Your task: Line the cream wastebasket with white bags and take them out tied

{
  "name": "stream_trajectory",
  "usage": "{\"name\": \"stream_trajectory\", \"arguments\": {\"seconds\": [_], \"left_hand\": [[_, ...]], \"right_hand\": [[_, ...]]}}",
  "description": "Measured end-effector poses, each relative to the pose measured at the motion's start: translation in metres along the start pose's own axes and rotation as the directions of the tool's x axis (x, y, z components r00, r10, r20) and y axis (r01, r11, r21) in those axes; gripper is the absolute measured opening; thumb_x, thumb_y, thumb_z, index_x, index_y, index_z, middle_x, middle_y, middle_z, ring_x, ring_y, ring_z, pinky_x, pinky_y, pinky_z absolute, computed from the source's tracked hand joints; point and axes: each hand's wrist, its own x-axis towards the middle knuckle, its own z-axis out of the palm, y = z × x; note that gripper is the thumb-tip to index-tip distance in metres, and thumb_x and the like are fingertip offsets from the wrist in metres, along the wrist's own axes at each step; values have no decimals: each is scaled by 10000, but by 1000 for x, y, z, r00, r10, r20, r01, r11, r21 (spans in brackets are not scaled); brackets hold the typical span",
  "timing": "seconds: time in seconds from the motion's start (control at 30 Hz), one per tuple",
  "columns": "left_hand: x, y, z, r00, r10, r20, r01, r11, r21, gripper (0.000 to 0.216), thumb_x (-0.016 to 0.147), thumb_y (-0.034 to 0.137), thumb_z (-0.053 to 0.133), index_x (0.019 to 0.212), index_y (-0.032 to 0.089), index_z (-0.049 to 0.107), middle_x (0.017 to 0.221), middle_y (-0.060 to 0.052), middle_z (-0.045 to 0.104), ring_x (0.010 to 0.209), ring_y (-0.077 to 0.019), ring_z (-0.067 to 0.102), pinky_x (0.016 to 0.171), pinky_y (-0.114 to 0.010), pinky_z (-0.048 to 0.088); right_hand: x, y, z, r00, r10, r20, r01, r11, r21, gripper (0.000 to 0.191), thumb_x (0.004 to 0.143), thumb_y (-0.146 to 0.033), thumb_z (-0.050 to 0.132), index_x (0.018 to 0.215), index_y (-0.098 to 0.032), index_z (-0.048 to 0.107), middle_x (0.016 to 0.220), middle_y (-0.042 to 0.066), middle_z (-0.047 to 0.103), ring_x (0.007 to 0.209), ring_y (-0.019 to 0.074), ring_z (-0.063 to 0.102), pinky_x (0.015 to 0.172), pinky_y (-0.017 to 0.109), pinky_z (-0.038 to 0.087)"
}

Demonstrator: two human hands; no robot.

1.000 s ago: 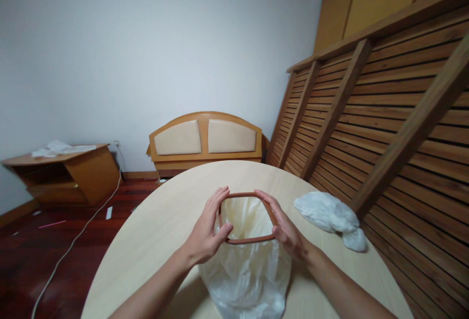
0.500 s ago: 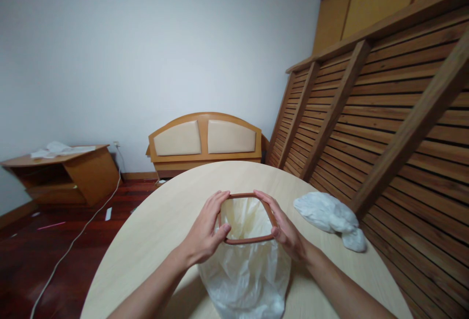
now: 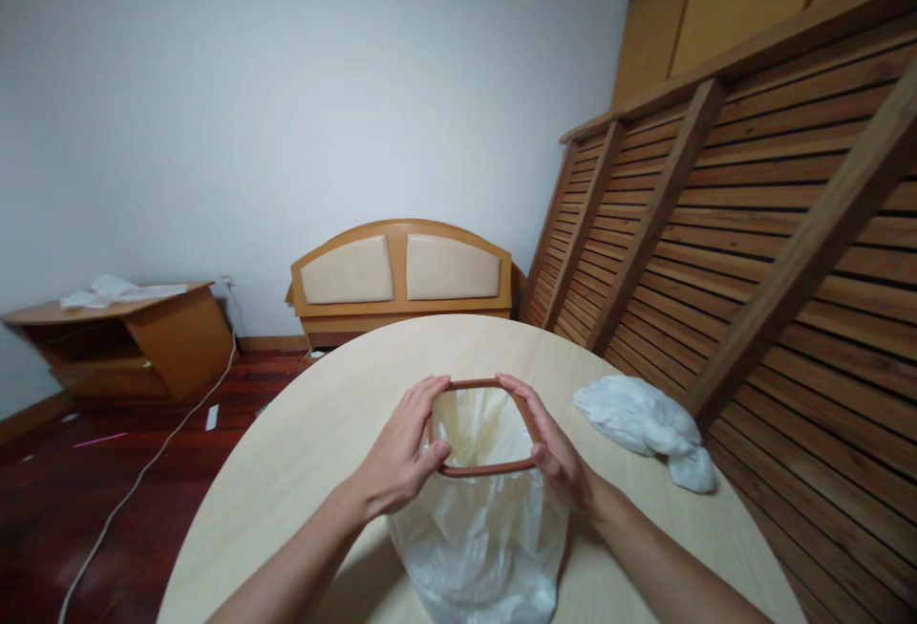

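A brown rounded-square rim (image 3: 488,469) circles the mouth of a bin, with a translucent white plastic bag (image 3: 487,538) lining the inside and hanging down outside. My left hand (image 3: 405,452) grips the rim's left side, thumb on the near corner and fingers along the far corner. On the opposite side my right hand (image 3: 559,447) holds the rim the same way. The bag covers the bin's body, so its walls are hidden. All of this is on or just above the round pale table (image 3: 308,452); the contact is not visible.
A crumpled white plastic bag (image 3: 645,428) lies on the table at the right. Beyond it leans a slatted wooden panel (image 3: 716,251). A headboard (image 3: 401,266) stands behind the table. Left are a low wooden cabinet (image 3: 172,337) and a white cable (image 3: 143,485) on the floor.
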Motion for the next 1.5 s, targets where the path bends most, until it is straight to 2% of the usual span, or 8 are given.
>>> {"name": "stream_trajectory", "arguments": {"seconds": [0.2, 0.43, 1.03, 1.3, 1.5], "left_hand": [[0, 2, -1, 1000, -1, 6, 1, 1000, -2, 796, 941, 736, 339, 1537, 208, 327, 1545, -191, 401, 1436, -370, 360, 1191, -592, 271], [1, 2, -1, 1000, 13, 10, -13, 1000, -7, 736, 966, 674, 378, 1540, 216, 319, 1539, -184, 406, 1431, -363, 368, 1184, -587, 289], [-1, 1, -1, 998, -26, 58, 28, 999, -44, 703, 994, 619, 371, 1556, 209, 272, 1581, -186, 340, 1469, -364, 309, 1216, -601, 237], [-3, 0, 4, 999, -37, 32, 40, 993, -112, 673, 1006, 579, 384, 1561, 213, 276, 1594, -172, 335, 1479, -350, 308, 1230, -566, 241], [-2, -2, 1, 999, -31, 45, 34, 998, -58, 671, 1011, 580, 361, 1565, 214, 271, 1609, -171, 319, 1502, -353, 258, 1236, -598, 195]], "right_hand": [[-2, -3, 5, 1000, 2, -24, -1, 998, 60, 845, 871, -795, 447, 1492, -232, 343, 1589, 152, 336, 1504, 329, 272, 1254, 519, 189], [0, -3, 4, 999, -12, -33, 13, 1000, 14, 835, 860, -814, 430, 1451, -226, 394, 1569, 168, 353, 1489, 345, 299, 1240, 524, 227], [-1, 1, 4, 999, -18, -30, 18, 1000, 0, 840, 859, -828, 403, 1451, -232, 387, 1570, 162, 355, 1488, 330, 309, 1240, 505, 240], [-2, 1, 9, 998, -17, -68, 17, 1000, 2, 819, 870, -824, 373, 1441, -236, 390, 1573, 154, 366, 1486, 323, 321, 1238, 499, 255], [-1, 1, 9, 996, -45, -73, 45, 999, 0, 781, 878, -809, 389, 1423, -251, 415, 1551, 146, 388, 1470, 328, 337, 1233, 509, 254]]}}
